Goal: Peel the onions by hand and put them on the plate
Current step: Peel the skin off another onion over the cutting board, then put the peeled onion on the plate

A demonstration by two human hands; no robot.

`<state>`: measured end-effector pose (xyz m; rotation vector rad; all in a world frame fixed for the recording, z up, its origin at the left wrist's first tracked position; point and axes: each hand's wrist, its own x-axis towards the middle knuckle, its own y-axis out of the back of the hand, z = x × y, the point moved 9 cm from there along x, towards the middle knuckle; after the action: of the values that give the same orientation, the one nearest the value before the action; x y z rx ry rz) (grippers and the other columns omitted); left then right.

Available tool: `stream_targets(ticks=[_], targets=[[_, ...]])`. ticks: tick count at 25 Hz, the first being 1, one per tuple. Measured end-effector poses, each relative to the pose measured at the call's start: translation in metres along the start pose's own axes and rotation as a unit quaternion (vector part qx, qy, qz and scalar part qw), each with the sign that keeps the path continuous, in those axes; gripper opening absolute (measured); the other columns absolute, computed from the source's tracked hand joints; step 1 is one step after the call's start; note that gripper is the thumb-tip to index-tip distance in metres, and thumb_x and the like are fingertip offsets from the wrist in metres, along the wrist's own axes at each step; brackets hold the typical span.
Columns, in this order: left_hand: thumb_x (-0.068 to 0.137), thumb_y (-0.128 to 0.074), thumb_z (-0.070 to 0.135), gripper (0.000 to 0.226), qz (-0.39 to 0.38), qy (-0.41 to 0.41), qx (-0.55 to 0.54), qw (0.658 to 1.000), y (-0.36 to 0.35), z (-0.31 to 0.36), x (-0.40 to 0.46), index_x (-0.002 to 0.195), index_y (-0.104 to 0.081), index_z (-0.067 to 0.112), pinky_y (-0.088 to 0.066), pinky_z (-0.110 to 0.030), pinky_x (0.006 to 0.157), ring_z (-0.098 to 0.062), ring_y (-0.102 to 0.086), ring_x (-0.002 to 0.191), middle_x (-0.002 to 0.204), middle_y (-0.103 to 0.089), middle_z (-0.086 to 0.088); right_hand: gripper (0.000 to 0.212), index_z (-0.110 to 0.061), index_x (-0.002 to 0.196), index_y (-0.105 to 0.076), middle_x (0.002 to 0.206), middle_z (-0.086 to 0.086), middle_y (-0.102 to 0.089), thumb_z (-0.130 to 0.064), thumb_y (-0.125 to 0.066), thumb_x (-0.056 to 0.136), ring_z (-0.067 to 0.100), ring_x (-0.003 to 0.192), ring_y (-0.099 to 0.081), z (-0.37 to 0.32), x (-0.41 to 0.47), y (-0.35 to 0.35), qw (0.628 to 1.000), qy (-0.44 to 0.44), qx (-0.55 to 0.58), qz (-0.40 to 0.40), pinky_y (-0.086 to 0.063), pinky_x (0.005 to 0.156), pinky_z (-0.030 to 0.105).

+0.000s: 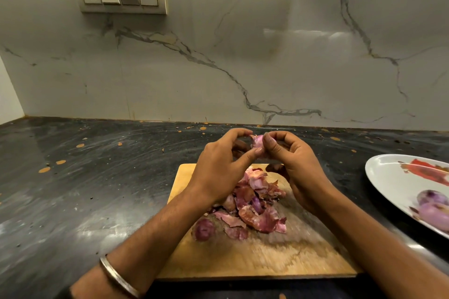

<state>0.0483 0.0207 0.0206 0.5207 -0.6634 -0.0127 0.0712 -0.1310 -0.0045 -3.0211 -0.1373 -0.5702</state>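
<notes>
Up above the far end of the wooden cutting board (pixel 267 255), I see both hands meeting around one small onion (pixel 257 141). My left hand (pixel 218 167) has its fingers curled, thumb and forefinger pinching the onion's left side; my right hand (pixel 295 165) pinches its right side, the thumb pressed against the pale pink flesh. The onion hangs clear of the board, with a bit of papery skin sticking up at its top.

Below the hands, a loose heap of peels (pixel 252 204) lies on the board, purple and pink, thin and curled, with an unpeeled onion (pixel 204 229) at its near-left edge. The board sits flat on the dark, speckled bench (pixel 85 189), which runs open to the left and back to the marble-veined wall (pixel 243 56). At the right edge, well apart from the hands, the white oval plate (pixel 388 177) carries two glossy peeled onions (pixel 432 209). A metal bangle (pixel 116 277) circles my left wrist.
</notes>
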Motion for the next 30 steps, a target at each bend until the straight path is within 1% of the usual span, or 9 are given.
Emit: stream_targets(ticks=[6,12,16,18,21,24,26,27,30], targets=[[0.086,-0.073,0.035,0.031,0.025,-0.001,-0.014,1.000,0.002,0.000,-0.001,0.112,-0.065,0.020,-0.059,-0.033,0.079,-0.003,-0.067,0.087,0.092,-0.070,0.009,0.032,-0.020,0.106,-0.073,0.104,0.011,-0.073,-0.039,-0.075,0.080,0.025,0.090,-0.074,-0.005,-0.005,0.004,1.000,0.015,0.015,0.016,-0.058,0.070,0.029],[0.091,-0.068,0.030,0.033,0.007,-0.019,0.027,0.999,0.002,0.021,-0.001,0.122,-0.065,0.020,-0.058,-0.037,0.081,-0.008,-0.066,0.088,0.098,-0.069,0.006,0.036,-0.018,0.110,-0.073,0.101,0.009,-0.076,-0.037,-0.077,0.080,0.023,0.093,-0.074,-0.020,-0.015,0.007,0.999,0.021,-0.010,0.042,-0.061,0.074,0.032],[0.090,-0.070,0.024,0.037,-0.035,-0.022,0.035,0.999,-0.007,0.044,0.005,0.126,-0.064,0.017,-0.056,-0.036,0.085,-0.013,-0.064,0.093,0.105,-0.066,0.000,0.034,-0.027,0.107,-0.073,0.098,-0.004,-0.077,-0.043,-0.078,0.078,0.012,0.092,-0.073,-0.035,-0.030,0.026,0.997,0.019,-0.052,0.056,-0.058,0.067,0.024],[0.090,-0.071,0.022,0.038,-0.063,-0.011,0.005,0.998,-0.025,0.058,0.004,0.126,-0.064,0.017,-0.056,-0.033,0.086,-0.012,-0.064,0.095,0.109,-0.065,-0.001,0.037,-0.028,0.107,-0.072,0.097,-0.008,-0.076,-0.043,-0.081,0.074,0.010,0.091,-0.073,-0.042,-0.042,0.044,0.996,0.013,-0.067,0.065,-0.058,0.066,0.023],[0.090,-0.071,0.018,0.036,-0.105,0.005,-0.055,0.993,-0.068,0.081,0.002,0.125,-0.062,0.019,-0.058,-0.026,0.079,-0.007,-0.067,0.095,0.112,-0.068,0.002,0.038,-0.029,0.110,-0.072,0.099,-0.007,-0.075,-0.038,-0.084,0.075,0.009,0.091,-0.072,-0.050,-0.063,0.081,0.991,0.001,-0.096,0.094,-0.059,0.067,0.024],[0.089,-0.071,0.015,0.037,-0.138,0.032,-0.096,0.985,-0.116,0.101,0.002,0.124,-0.061,0.022,-0.060,-0.030,0.078,-0.009,-0.067,0.097,0.114,-0.067,0.003,0.031,-0.030,0.112,-0.071,0.102,-0.009,-0.074,-0.031,-0.080,0.083,0.007,0.095,-0.071,-0.060,-0.082,0.128,0.980,0.003,-0.158,0.123,-0.059,0.072,0.021],[0.087,-0.074,0.014,0.039,-0.156,0.046,-0.110,0.980,-0.148,0.114,0.003,0.123,-0.061,0.021,-0.059,-0.032,0.084,-0.009,-0.067,0.098,0.114,-0.066,0.002,0.037,-0.026,0.122,-0.067,0.108,-0.012,-0.070,-0.031,-0.077,0.087,0.006,0.101,-0.067,-0.068,-0.092,0.160,0.966,-0.004,-0.227,0.126,-0.058,0.080,0.018],[0.085,-0.076,0.014,0.040,-0.163,0.050,-0.116,0.979,-0.164,0.121,0.004,0.122,-0.061,0.021,-0.059,-0.033,0.087,-0.009,-0.067,0.098,0.112,-0.067,0.002,0.040,-0.024,0.125,-0.065,0.111,-0.012,-0.068,-0.033,-0.075,0.088,0.006,0.103,-0.065,-0.070,-0.097,0.176,0.959,-0.014,-0.252,0.128,-0.057,0.084,0.018],[0.081,-0.080,0.017,0.044,-0.187,0.045,-0.114,0.975,-0.209,0.141,0.013,0.121,-0.062,0.019,-0.057,-0.036,0.090,-0.011,-0.065,0.102,0.112,-0.068,0.003,0.045,-0.020,0.129,-0.065,0.118,-0.004,-0.069,-0.036,-0.074,0.088,0.010,0.109,-0.063,-0.080,-0.110,0.220,0.941,-0.029,-0.303,0.145,-0.056,0.095,0.032]])
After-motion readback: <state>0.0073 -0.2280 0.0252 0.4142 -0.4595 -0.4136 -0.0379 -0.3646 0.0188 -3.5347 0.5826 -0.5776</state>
